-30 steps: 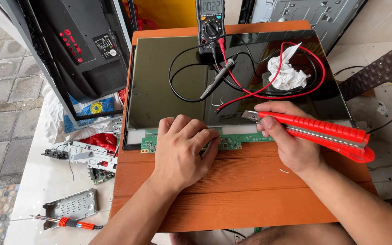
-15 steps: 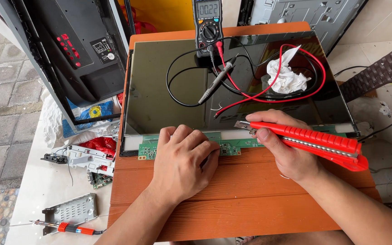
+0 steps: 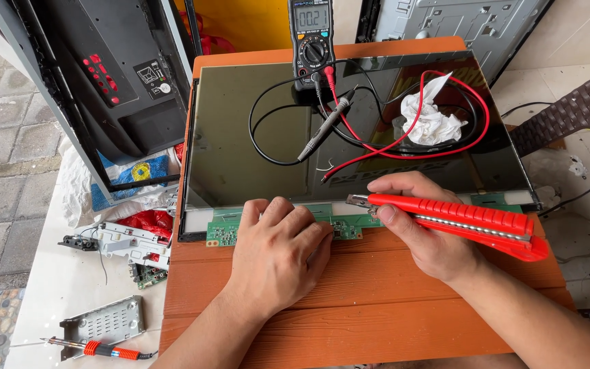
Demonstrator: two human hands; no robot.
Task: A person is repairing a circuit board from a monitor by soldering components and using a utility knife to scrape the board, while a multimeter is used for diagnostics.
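Observation:
My left hand [image 3: 274, 249] lies flat, fingers together, pressing on the green circuit strip [image 3: 223, 231] along the near edge of a dark display panel [image 3: 240, 137]. My right hand [image 3: 425, 232] grips a red utility knife [image 3: 466, 220], whose metal tip sits at the panel's near edge just right of my left fingertips. The panel rests on an orange wooden table [image 3: 349, 307]. A multimeter [image 3: 312, 41] sits at the panel's far edge, its black and red probe leads [image 3: 329, 123] lying across the glass. A crumpled white tissue [image 3: 431, 119] rests on the right part.
A black television back cover [image 3: 104, 82] leans at the left. Below it lie a metal bracket [image 3: 128, 239], a small green board [image 3: 146, 275], a perforated metal plate [image 3: 104, 321] and a red-handled tool [image 3: 97, 350]. A woven chair [image 3: 582, 116] stands right. A grey metal chassis [image 3: 459, 20] stands behind.
Both hands stay on the strip at the panel's near edge. The knife tip has edged slightly left toward my left fingers. The view has shifted a little.

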